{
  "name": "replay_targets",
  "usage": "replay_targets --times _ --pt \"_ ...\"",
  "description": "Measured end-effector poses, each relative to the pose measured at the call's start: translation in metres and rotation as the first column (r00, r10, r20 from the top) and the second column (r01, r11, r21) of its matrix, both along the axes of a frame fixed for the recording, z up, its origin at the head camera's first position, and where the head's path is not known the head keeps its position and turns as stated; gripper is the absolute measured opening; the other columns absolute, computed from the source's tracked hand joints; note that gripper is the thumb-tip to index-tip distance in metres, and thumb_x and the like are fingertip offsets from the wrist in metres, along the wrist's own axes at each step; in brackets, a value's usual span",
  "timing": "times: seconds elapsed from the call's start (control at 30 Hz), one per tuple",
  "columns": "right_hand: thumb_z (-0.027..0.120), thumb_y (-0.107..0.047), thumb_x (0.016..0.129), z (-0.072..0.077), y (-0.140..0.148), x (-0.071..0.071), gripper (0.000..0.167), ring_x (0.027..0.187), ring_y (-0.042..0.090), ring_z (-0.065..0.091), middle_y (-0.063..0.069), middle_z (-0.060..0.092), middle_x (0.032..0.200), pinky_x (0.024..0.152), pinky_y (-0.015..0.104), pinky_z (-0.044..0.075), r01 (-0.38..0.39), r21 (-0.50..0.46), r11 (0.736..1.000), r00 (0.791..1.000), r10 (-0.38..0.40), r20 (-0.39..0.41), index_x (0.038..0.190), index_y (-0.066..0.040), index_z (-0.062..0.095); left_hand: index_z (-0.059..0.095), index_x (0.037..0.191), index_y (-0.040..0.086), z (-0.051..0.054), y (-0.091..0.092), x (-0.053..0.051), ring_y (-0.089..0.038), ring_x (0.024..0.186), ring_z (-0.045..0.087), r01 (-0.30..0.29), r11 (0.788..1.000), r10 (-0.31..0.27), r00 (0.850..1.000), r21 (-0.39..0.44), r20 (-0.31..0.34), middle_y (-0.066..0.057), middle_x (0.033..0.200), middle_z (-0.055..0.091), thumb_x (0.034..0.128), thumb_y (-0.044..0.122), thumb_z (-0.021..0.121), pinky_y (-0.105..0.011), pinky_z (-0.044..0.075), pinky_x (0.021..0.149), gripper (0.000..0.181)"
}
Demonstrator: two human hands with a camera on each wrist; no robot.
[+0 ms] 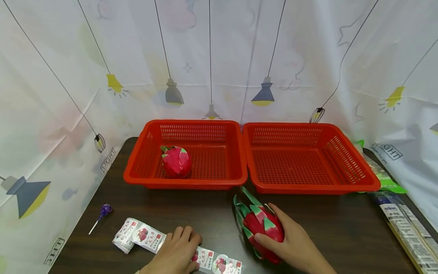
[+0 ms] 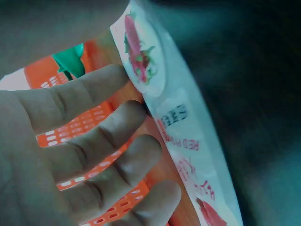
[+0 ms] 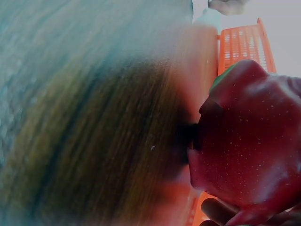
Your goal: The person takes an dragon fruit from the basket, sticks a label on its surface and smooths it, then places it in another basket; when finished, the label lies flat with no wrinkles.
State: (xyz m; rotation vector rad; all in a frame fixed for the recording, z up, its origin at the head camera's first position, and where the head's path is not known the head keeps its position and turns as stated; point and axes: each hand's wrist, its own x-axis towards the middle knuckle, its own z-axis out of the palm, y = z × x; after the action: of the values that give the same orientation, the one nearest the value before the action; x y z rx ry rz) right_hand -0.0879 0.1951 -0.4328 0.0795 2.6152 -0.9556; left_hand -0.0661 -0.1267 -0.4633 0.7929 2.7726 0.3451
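Note:
A red dragon fruit (image 1: 261,226) with green leafy tips is gripped from the right by my right hand (image 1: 295,243), just in front of the baskets. In the right wrist view the fruit's red skin (image 3: 249,141) covers the right side, and only bits of fingers show below it. My left hand (image 1: 176,251) rests on a strip of white stickers (image 1: 147,236) printed with dragon fruit pictures. The left wrist view has the fingertips (image 2: 155,150) against the strip's edge, fingers lightly bent and spread. The strip's left end is a roll; part of its middle is hidden under the hand.
Behind my hands stand two red plastic baskets; the left basket (image 1: 186,182) holds another dragon fruit (image 1: 176,163), and the right basket (image 1: 318,187) is beside it. A purple lollipop (image 1: 105,210) lies at the left. Plastic packages (image 1: 407,232) lie along the right edge.

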Motion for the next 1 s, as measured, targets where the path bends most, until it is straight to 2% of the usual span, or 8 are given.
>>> replay_targets --times 0.13,0.37,0.57,0.8,0.9,0.97,1.0 --pt "0.076 -0.063 0.081 0.000 0.000 -0.001 0.099 0.108 0.028 0.058 0.014 0.054 0.139 0.071 0.039 0.060 0.005 0.003 1.000 1.000 -0.005 0.010 0.157 -0.019 0.031 0.065 0.111 0.019 -0.001 0.000 0.001 -0.017 0.090 0.047 0.022 1.000 -0.022 0.997 -0.005 -0.076 0.004 0.102 0.054 0.0806 0.038 0.085 -0.029 0.036 0.067 0.041" --pt "0.074 -0.065 0.082 0.002 -0.002 0.001 0.102 0.111 0.030 0.056 0.015 0.050 0.146 0.076 0.043 0.060 -0.020 0.031 0.999 1.000 0.020 0.002 0.160 -0.020 0.027 0.068 0.110 0.023 0.002 0.001 0.000 -0.016 0.089 0.051 0.018 1.000 -0.018 0.999 -0.003 -0.032 0.006 0.101 0.058 0.0863 0.037 0.080 -0.031 0.041 0.068 0.030" --pt "0.075 -0.065 0.081 0.002 -0.004 0.002 0.102 0.111 0.031 0.055 0.015 0.048 0.148 0.074 0.045 0.061 -0.031 0.036 0.999 1.000 0.031 0.005 0.159 -0.022 0.026 0.073 0.104 0.026 0.003 -0.002 0.001 -0.014 0.085 0.055 0.025 0.999 -0.019 0.990 0.042 -0.136 0.008 0.097 0.061 0.0889 0.033 0.077 -0.027 0.041 0.064 0.017" --pt "0.075 -0.065 0.080 0.003 -0.005 0.003 0.100 0.111 0.028 0.054 0.011 0.049 0.146 0.076 0.044 0.059 -0.055 0.037 0.998 0.998 0.055 -0.005 0.159 -0.026 0.028 0.074 0.109 0.027 0.018 -0.012 0.000 -0.011 0.087 0.058 -0.003 0.992 0.012 0.997 0.126 -0.072 0.011 0.097 0.065 0.0939 0.032 0.072 -0.028 0.044 0.065 0.016" --pt "0.074 -0.066 0.081 0.007 -0.006 0.005 0.099 0.114 0.030 0.054 0.011 0.048 0.147 0.079 0.048 0.059 -0.073 0.054 0.996 0.996 0.075 -0.037 0.159 -0.026 0.029 0.074 0.111 0.028 0.028 -0.017 0.002 -0.011 0.088 0.061 -0.005 0.989 0.015 0.997 0.149 -0.069 0.013 0.098 0.068 0.0958 0.033 0.069 -0.031 0.048 0.068 0.017" --pt "0.071 -0.068 0.082 0.011 -0.008 0.008 0.096 0.122 0.033 0.052 0.013 0.047 0.150 0.086 0.057 0.057 -0.078 0.087 0.993 0.989 0.088 -0.121 0.158 -0.025 0.032 0.074 0.112 0.028 0.034 -0.019 0.003 -0.010 0.088 0.061 -0.006 0.987 0.017 0.998 0.164 -0.064 0.014 0.097 0.068 0.0967 0.033 0.068 -0.031 0.048 0.069 0.017" --pt "0.071 -0.068 0.083 0.013 -0.009 0.011 0.094 0.125 0.034 0.051 0.013 0.047 0.151 0.089 0.060 0.055 -0.078 0.098 0.992 0.977 0.095 -0.192 0.157 -0.023 0.035 0.074 0.113 0.029 0.038 -0.019 0.004 -0.009 0.088 0.061 -0.006 0.985 0.017 0.998 0.171 -0.063 0.015 0.098 0.068 0.0971 0.034 0.068 -0.031 0.048 0.070 0.018"
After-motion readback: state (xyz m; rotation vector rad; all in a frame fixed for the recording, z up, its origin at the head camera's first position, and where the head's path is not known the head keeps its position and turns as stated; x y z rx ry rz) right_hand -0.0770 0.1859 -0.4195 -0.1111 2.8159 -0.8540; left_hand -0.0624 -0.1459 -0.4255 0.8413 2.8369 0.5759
